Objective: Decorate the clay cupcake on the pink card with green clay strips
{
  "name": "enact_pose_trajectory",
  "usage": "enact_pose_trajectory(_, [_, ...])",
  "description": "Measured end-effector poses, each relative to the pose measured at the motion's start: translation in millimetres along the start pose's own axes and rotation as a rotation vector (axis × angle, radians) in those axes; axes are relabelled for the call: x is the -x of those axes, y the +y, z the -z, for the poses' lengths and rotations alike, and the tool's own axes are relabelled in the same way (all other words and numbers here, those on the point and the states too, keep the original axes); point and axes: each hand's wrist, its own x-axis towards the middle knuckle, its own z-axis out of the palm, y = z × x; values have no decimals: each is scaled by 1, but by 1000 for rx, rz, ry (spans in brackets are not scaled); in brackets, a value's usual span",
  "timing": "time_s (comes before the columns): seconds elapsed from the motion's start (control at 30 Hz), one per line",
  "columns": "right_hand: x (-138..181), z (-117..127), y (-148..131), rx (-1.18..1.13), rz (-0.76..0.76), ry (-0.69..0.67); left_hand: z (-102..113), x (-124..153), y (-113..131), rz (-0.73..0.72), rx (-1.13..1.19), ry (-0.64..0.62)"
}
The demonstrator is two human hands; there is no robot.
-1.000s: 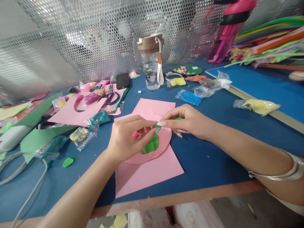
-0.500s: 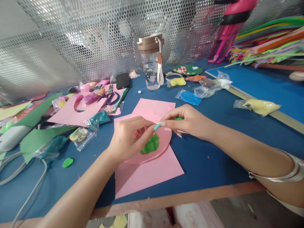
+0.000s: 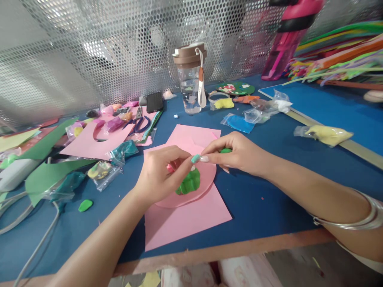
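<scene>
My left hand [image 3: 163, 171] hovers over a round pink paper piece [image 3: 206, 177], thumb and forefinger pinched together. Whatever is between those fingertips is too small to make out. My right hand [image 3: 239, 153] meets it fingertip to fingertip, also pinching, with a lump of green clay [image 3: 226, 150] tucked in its curled fingers. On the round piece, partly covered by my left hand, lie a ridged green clay shape [image 3: 190, 182] and some red clay [image 3: 171, 167]. Under the round piece is a pink paper sheet [image 3: 185, 229].
Bagged clay, cut paper, scissors [image 3: 140, 124] and a phone [image 3: 154, 102] crowd the left. A clear tumbler [image 3: 190, 85] stands at the back, near a yellow clay lump [image 3: 224, 103]. A blue board [image 3: 344, 101] and a pink bottle [image 3: 284, 52] are right. A green clay disc [image 3: 85, 205] lies left.
The pinched fingertips of both hands have shifted slightly, the left thumb tip moving a little up and left. The clay shapes and papers stay where they were.
</scene>
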Motion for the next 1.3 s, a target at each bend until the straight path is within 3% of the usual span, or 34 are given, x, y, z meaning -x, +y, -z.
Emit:
enact_pose_trajectory(0.93, [-1,1,1,39,18,30,3,0,-1,30,45,-34])
enact_pose_trajectory(1.3, [0,1,1,-85,4,12,3,-1,-2,38,55,-34])
